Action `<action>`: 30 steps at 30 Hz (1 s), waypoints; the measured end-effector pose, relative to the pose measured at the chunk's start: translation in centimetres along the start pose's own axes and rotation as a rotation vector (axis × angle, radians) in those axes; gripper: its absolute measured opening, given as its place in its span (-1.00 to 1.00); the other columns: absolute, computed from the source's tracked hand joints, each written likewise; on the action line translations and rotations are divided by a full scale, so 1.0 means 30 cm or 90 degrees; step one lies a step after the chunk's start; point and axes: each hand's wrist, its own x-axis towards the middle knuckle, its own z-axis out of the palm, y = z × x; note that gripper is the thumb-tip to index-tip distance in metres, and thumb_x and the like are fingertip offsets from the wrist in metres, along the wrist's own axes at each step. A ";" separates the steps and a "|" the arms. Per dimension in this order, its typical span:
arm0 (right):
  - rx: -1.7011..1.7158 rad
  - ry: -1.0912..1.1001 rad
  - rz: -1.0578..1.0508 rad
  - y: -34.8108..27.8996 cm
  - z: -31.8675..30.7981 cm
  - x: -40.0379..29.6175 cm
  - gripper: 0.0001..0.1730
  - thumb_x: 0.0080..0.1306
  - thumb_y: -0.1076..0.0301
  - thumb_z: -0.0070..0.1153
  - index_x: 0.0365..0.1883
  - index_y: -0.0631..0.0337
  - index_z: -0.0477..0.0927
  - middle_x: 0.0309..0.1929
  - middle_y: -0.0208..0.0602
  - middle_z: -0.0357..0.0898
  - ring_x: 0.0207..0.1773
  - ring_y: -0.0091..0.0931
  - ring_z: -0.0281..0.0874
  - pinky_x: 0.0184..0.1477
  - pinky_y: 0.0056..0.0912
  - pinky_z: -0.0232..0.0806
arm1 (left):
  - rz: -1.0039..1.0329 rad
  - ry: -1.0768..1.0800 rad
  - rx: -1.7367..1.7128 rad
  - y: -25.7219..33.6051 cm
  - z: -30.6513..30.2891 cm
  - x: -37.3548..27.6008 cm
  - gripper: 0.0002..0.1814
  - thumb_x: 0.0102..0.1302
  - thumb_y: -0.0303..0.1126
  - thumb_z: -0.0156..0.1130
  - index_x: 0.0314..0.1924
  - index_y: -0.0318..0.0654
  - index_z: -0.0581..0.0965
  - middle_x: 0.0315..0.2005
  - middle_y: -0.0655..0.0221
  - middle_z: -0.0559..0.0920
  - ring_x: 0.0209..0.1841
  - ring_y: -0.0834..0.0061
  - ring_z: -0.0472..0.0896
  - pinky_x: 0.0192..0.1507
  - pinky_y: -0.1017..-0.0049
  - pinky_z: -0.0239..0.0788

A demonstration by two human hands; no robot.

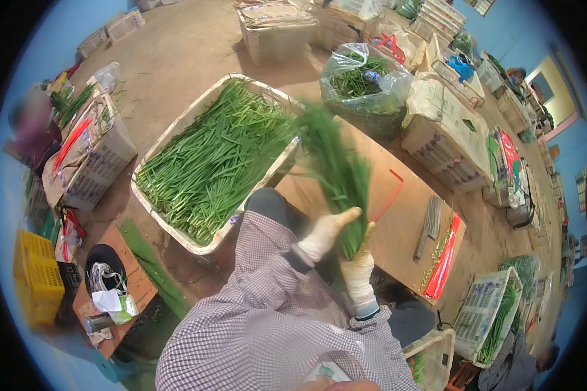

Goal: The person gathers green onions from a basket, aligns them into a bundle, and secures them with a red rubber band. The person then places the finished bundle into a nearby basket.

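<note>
Both my hands wear pale gloves and hold one bundle of long green leafy stalks (345, 188) upright over the near side of a wooden board (386, 171). My left hand (327, 233) grips the bundle's lower left side, thumb across it. Around its lower right side lies my right hand (359, 264). The upper leaves are blurred. A red tie (390, 198) shows just right of the bundle, its lower end near my right fingers. On the board's right part are a cleaver-like knife (427, 227), green scraps and a pile of red ties (442, 259).
A white crate (149, 210) full of similar stalks stands at left. Beyond the board are a clear plastic bag of greens (362, 78) and a covered crate (445, 127). A small wooden table (137, 278) holds a cup and a hat. Other people sit at far left and lower right.
</note>
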 end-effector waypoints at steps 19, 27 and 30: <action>0.502 0.111 0.080 0.144 -0.152 0.220 -0.48 0.38 0.30 0.42 0.22 0.23 0.50 -0.08 -0.27 0.66 -0.17 -0.46 0.65 -0.19 -0.43 0.52 | 0.172 -0.250 0.258 -0.041 0.278 0.254 -0.05 0.31 -0.26 0.54 0.55 -0.37 0.21 0.24 0.14 0.59 0.33 0.30 0.52 0.35 0.33 0.41; 0.840 0.061 0.403 0.273 -0.588 0.375 -0.68 0.34 0.41 0.34 -0.01 0.39 0.61 -0.13 -0.24 0.64 -0.26 -0.51 0.57 -0.15 -0.39 0.48 | 0.282 -0.383 1.065 -0.203 -0.040 0.876 -0.53 0.43 -0.40 0.19 0.33 -0.22 0.53 0.46 0.11 0.45 0.50 0.11 0.40 0.36 0.18 0.38; 0.873 0.073 0.394 0.349 -0.648 0.402 -0.64 0.37 0.33 0.36 0.00 0.39 0.60 -0.18 -0.26 0.63 -0.26 -0.54 0.56 -0.18 -0.42 0.47 | 0.649 -0.567 1.162 -0.332 0.049 0.927 -0.55 0.30 -0.43 0.19 0.21 -0.16 0.59 0.47 0.14 0.42 0.48 0.07 0.41 0.31 0.14 0.40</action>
